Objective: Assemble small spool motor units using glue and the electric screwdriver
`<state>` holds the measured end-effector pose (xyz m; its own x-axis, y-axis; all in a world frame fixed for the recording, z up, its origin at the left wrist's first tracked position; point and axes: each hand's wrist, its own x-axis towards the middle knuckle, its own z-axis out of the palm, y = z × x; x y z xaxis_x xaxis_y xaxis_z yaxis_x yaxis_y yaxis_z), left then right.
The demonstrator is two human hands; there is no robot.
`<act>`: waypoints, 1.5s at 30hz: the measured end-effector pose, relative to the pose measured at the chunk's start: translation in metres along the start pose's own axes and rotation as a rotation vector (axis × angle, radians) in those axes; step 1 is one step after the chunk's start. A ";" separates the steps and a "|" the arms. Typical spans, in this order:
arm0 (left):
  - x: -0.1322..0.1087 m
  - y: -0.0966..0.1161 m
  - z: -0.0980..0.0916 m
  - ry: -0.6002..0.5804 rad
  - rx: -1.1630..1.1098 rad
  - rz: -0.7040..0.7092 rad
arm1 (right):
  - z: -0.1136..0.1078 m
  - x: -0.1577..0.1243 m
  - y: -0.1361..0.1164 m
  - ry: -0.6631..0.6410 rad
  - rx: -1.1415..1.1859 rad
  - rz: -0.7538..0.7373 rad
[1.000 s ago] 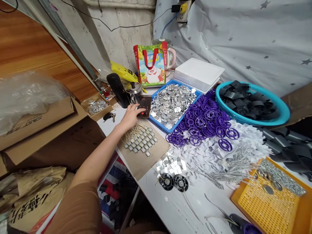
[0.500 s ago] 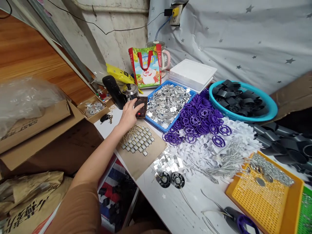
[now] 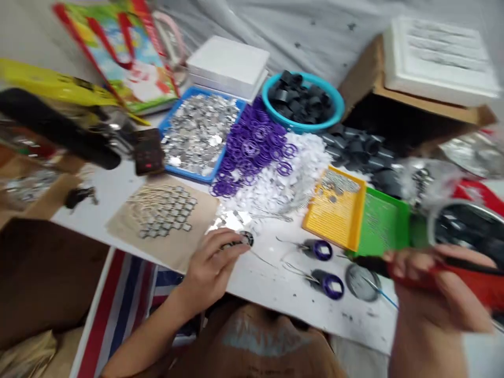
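Moved: your left hand point(image 3: 212, 262) has left the dark keypad point(image 3: 148, 155) it was pressing and come back to the near edge of the table point(image 3: 275, 270). Your head has swung right and down, which brings your right hand point(image 3: 433, 299) into view.
Left hand: your fingertips rest on a small black disc point(image 3: 247, 239) with your thumb curled under them. The picture is too blurred for you to tell whether you grip the disc or only touch it.
Black disc: it lies on the white tabletop, just right of the cardboard sheet point(image 3: 197, 247) and just below a cluster of small mirror squares point(image 3: 232, 219).
Right hand: it is clenched around a red-handled tool point(image 3: 452, 273) and held low at the right. The tool's dark tip points left, above a round grey disc point(image 3: 362, 283).
Between your hands: two black spools with purple ends point(image 3: 323, 250) lie on the table, with thin wires trailing from them.
Cardboard sheet: it carries rows of small square pieces point(image 3: 165, 218) with pale leads fanned out to the upper left.
Behind: a blue tray point(image 3: 167, 122) holds silver bits, and a heap of purple rings point(image 3: 252, 152) lies beside it on white paper scraps point(image 3: 311, 152). A yellow tray point(image 3: 334, 226) touches a green tray point(image 3: 384, 226).
Far back: a teal basket point(image 3: 334, 102) holds black sleeves, and white boxes point(image 3: 228, 65) stand to its left.
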<state>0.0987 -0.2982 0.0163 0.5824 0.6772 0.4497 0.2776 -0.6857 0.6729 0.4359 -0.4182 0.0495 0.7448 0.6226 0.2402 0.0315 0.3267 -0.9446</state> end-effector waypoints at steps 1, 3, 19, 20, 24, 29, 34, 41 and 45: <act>-0.001 0.005 -0.003 0.013 0.003 -0.032 | 0.000 0.000 -0.001 -0.039 -0.030 -0.060; -0.001 0.017 -0.008 0.023 -0.017 -0.059 | -0.001 0.000 -0.004 -0.083 -0.051 -0.091; 0.036 0.042 0.165 -0.181 -0.335 -0.102 | -0.021 -0.023 -0.018 -0.093 -0.051 -0.114; 0.039 0.042 0.172 -0.176 -0.334 -0.101 | -0.024 -0.023 -0.019 -0.079 -0.051 -0.124; 0.045 0.038 0.193 -0.222 -0.312 -0.097 | -0.040 -0.020 -0.021 -0.001 -0.074 -0.139; 0.047 0.035 0.207 -0.283 -0.250 -0.119 | -0.058 -0.015 -0.024 0.127 -0.135 -0.144; 0.048 0.030 0.210 -0.294 -0.263 -0.100 | -0.079 -0.002 -0.039 0.268 -0.193 -0.274; 0.049 0.024 0.207 -0.315 -0.246 -0.074 | -0.137 0.037 -0.055 0.481 -0.335 -0.633; 0.048 0.024 0.207 -0.302 -0.215 -0.075 | -0.162 0.055 -0.032 0.575 -0.417 -0.647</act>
<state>0.2915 -0.3371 -0.0670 0.7747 0.5918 0.2227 0.1800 -0.5441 0.8195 0.5834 -0.5096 0.0565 0.7095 -0.0701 0.7012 0.7032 0.1365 -0.6978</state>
